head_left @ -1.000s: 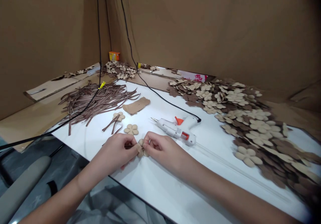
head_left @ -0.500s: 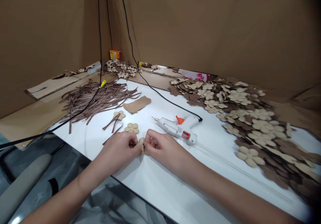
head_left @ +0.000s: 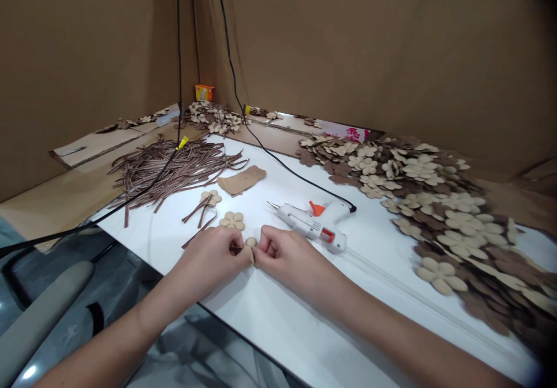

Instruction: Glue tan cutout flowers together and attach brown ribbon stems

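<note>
View panned bit left since last frame; left hand (head_left: 213, 260) and right hand (head_left: 285, 258) both pinching tan flower cutout (head_left: 251, 242), fingers (head_left: 265, 243) tight on it, just beside hot glue gun (head_left: 313, 229) on white board (head_left: 278, 318).

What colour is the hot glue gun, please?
The hot glue gun is white with an orange part; head view.

White glue gun (head_left: 304, 227) with orange trigger (head_left: 317, 208), tan and brown flowers (head_left: 441, 276), striped brown strips (head_left: 174, 170), black cord (head_left: 278, 166), white board (head_left: 270, 312)
</note>
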A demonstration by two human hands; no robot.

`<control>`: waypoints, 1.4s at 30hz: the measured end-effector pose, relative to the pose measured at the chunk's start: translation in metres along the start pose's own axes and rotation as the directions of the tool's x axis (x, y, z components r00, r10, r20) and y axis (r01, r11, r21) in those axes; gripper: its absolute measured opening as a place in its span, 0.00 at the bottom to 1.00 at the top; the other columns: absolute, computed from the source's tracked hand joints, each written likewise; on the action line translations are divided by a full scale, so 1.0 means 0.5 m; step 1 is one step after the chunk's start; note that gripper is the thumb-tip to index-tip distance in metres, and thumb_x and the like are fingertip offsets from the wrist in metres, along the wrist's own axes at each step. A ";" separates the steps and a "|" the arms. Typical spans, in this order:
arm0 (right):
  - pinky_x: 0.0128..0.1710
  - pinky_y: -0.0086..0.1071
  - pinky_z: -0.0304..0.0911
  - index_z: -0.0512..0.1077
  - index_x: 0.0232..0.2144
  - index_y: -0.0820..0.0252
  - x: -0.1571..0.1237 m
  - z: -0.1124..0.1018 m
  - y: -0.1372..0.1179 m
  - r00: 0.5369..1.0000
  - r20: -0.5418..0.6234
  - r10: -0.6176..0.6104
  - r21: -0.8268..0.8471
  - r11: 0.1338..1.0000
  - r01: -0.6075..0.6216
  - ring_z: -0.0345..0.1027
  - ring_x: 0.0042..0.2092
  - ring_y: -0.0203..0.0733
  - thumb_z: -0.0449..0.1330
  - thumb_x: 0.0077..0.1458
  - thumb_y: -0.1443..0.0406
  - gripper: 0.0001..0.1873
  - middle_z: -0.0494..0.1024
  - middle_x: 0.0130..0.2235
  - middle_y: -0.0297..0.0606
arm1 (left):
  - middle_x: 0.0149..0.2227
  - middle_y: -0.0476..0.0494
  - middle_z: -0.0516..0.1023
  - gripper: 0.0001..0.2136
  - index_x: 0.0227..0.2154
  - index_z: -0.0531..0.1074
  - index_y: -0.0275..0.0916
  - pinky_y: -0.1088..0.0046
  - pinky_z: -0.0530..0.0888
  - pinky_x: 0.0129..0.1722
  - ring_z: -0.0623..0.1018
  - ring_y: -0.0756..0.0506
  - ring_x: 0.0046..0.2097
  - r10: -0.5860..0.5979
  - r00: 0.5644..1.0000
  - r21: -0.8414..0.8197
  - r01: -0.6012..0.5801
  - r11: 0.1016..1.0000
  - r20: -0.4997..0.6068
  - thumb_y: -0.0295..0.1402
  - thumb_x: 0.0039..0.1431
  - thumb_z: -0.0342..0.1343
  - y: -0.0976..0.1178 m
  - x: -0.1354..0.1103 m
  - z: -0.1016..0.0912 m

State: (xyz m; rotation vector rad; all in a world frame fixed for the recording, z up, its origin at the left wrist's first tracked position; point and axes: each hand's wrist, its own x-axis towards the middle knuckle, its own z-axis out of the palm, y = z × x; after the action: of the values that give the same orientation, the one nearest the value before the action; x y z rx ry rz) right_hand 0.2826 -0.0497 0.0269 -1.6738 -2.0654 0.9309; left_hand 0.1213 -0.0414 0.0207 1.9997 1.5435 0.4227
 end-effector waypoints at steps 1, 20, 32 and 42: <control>0.20 0.25 0.47 0.60 0.20 0.58 0.000 0.001 0.002 1.000 -0.007 0.008 0.003 1.000 -0.008 0.56 0.22 0.31 0.53 0.47 0.66 0.07 0.65 0.19 0.28 | 0.18 0.50 0.67 0.09 0.17 0.64 0.40 0.75 0.55 0.23 0.66 0.49 0.24 -0.002 1.000 0.007 0.002 1.000 0.003 0.34 0.49 0.49 0.002 0.000 0.000; 0.46 0.35 0.70 0.71 0.45 0.68 -0.041 0.002 0.066 0.633 -0.092 -0.769 -0.468 0.594 0.654 0.69 0.47 0.44 0.48 0.55 0.76 0.18 0.76 0.43 0.48 | 0.17 0.53 0.60 0.11 0.16 0.58 0.40 0.75 0.54 0.22 0.60 0.50 0.23 -0.044 0.998 -0.023 0.046 0.999 0.054 0.36 0.49 0.48 0.013 -0.002 -0.009; 0.40 0.35 0.72 0.71 0.44 0.69 -0.031 -0.008 0.065 0.564 0.000 -0.826 -0.579 0.460 0.673 0.71 0.43 0.44 0.45 0.58 0.76 0.17 0.78 0.40 0.46 | 0.19 0.52 0.62 0.09 0.17 0.60 0.40 0.75 0.57 0.22 0.64 0.49 0.25 -0.015 0.996 -0.044 0.019 0.999 0.088 0.34 0.49 0.46 0.003 0.000 -0.012; 0.39 0.37 0.69 0.70 0.42 0.69 -0.027 -0.015 0.058 0.547 0.085 -0.833 -0.599 0.396 0.696 0.69 0.42 0.44 0.47 0.59 0.75 0.14 0.75 0.36 0.45 | 0.19 0.53 0.65 0.11 0.18 0.64 0.39 0.79 0.59 0.16 0.66 0.52 0.19 0.008 0.990 -0.165 0.015 0.986 0.138 0.37 0.52 0.47 -0.010 0.000 -0.024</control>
State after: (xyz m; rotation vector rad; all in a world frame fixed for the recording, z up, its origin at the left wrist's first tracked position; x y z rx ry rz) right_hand 0.3124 -0.0578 0.0152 -0.6643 -2.6606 -0.2451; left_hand 0.1108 -0.0379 0.0271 1.8580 1.3803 0.3897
